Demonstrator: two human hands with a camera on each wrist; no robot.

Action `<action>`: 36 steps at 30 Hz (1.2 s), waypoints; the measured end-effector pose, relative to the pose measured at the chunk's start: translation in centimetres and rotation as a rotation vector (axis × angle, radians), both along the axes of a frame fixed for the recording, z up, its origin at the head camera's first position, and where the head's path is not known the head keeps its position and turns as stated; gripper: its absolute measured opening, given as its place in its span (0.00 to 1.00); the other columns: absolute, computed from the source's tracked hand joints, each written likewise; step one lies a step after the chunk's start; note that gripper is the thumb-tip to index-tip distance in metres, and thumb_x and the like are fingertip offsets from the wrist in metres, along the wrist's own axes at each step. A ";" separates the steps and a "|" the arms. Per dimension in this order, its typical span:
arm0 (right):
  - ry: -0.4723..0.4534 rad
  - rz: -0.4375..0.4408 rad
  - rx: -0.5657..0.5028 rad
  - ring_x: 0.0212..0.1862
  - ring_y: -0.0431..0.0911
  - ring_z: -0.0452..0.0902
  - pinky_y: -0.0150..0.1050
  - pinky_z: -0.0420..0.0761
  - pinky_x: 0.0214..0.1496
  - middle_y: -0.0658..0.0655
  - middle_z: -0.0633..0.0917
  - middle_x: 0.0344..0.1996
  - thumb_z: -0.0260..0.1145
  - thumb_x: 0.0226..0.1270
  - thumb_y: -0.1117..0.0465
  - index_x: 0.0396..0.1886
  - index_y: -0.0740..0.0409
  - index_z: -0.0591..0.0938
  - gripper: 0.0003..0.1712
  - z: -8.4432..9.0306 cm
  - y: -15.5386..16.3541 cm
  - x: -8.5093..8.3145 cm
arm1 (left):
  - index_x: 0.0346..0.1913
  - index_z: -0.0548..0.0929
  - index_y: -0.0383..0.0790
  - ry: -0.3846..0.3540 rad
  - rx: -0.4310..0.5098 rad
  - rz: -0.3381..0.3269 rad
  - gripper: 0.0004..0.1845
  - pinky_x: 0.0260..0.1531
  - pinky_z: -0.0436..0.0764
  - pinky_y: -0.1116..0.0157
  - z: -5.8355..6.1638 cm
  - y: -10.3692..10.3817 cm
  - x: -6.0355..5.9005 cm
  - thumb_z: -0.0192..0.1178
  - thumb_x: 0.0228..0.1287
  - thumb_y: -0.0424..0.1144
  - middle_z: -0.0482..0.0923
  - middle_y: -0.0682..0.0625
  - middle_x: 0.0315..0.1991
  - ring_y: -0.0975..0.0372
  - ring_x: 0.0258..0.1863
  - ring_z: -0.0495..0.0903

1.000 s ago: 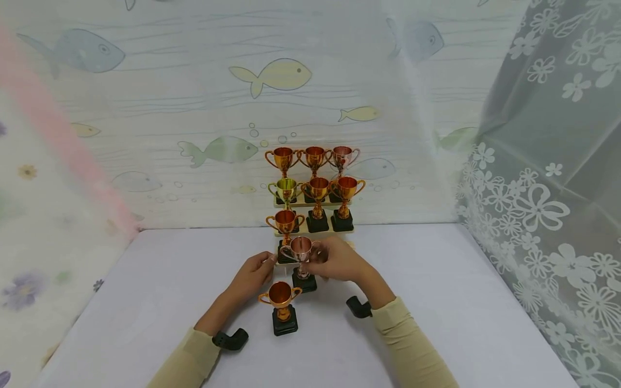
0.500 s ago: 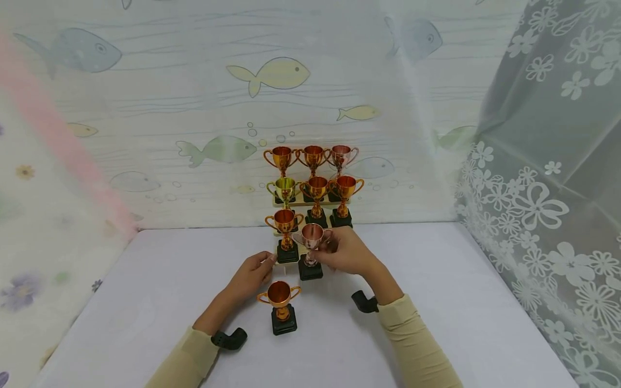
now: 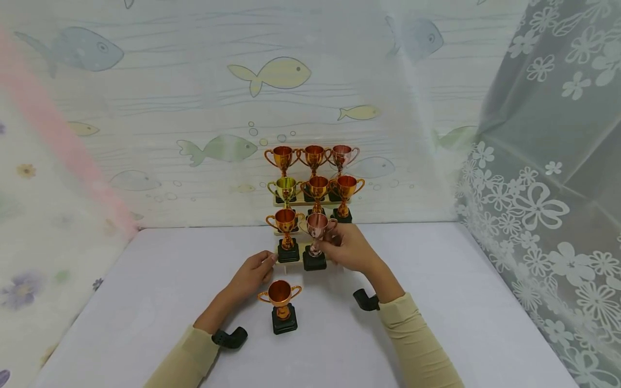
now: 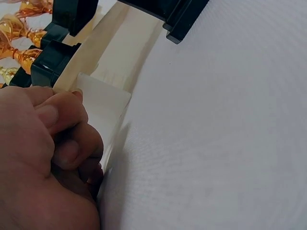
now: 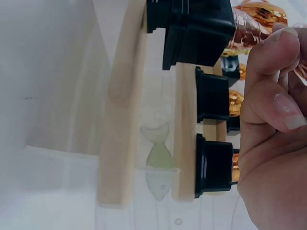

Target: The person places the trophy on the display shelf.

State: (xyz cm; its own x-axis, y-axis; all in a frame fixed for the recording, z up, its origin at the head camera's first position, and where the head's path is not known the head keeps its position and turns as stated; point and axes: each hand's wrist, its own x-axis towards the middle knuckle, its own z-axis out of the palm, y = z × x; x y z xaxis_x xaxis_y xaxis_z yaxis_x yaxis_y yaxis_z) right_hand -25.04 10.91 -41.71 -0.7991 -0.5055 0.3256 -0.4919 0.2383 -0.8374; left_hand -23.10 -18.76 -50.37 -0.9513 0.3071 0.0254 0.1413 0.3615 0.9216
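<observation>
Now your right hand (image 3: 350, 249) pinches the pink trophy (image 3: 316, 237) onto the stepped stand (image 3: 291, 262), while your left hand's (image 3: 252, 275) curled fingers steady its corner.

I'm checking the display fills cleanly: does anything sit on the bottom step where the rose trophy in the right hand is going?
Nothing visible blocks it. The right hand holds the rose trophy beside the orange trophy on the bottom step; that spot looks free.

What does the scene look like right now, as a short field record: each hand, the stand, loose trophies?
right hand: holds rose-coloured trophy on the lowest step
left hand: fingers on the front corner of the stepped stand
stand: seven other trophies, upright
loose: one orange trophy on the white table, near left hand
</observation>
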 end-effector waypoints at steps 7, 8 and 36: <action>-0.019 -0.040 -0.016 0.16 0.46 0.75 0.38 0.75 0.20 0.58 0.81 0.20 0.68 0.76 0.65 0.38 0.60 0.85 0.04 -0.4 0.1 -0.3 | 0.48 0.79 0.31 0.028 -0.014 0.021 0.21 0.23 0.63 0.66 -0.2 0.0 0.0 0.48 0.87 0.49 0.65 0.52 0.19 0.63 0.19 0.63; -0.019 -0.042 -0.018 0.16 0.46 0.74 0.38 0.75 0.20 0.56 0.81 0.20 0.68 0.76 0.65 0.38 0.60 0.84 0.04 -0.5 0.1 -0.4 | 0.48 0.79 0.30 0.031 -0.017 0.024 0.21 0.23 0.63 0.66 -0.2 0.0 0.0 0.48 0.88 0.48 0.65 0.52 0.19 0.63 0.19 0.63; 0.116 -0.196 0.003 0.23 0.41 0.72 0.34 0.71 0.26 0.52 0.84 0.25 0.73 0.71 0.66 0.36 0.62 0.86 0.04 -1.5 -0.8 -1.0 | 0.46 0.79 0.27 0.046 -0.046 0.034 0.21 0.24 0.63 0.67 0.1 0.3 0.0 0.46 0.88 0.44 0.65 0.52 0.18 0.63 0.18 0.63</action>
State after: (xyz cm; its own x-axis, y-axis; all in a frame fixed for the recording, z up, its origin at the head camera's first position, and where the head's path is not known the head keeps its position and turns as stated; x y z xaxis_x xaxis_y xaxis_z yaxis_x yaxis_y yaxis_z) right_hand -26.09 10.14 -43.17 -0.8391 -0.3456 0.4201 -0.5294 0.3407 -0.7770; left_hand -23.08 -18.51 -50.30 -0.9594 0.2765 0.0562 0.1702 0.4083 0.8968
